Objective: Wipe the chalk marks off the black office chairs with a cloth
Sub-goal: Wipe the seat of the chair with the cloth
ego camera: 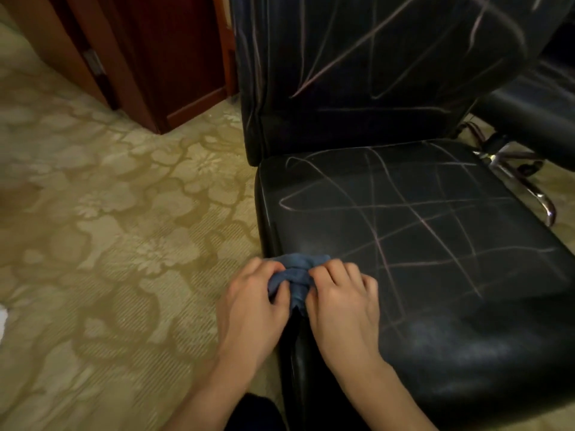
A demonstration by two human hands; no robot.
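Both-handed: left hand [252, 298] and right hand [342, 301] grip bunched blue cloth [295, 275] at chalk-scrawled chair seat [435, 244] edge.

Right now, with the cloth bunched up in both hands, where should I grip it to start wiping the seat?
Probably grip the cloth round its bunched middle with the right hand, coming from above, fingers over the top. It is wadded into a narrow roll at the seat's front left corner, held by both hands, so the left hand could let go. A flat underside would wipe better.
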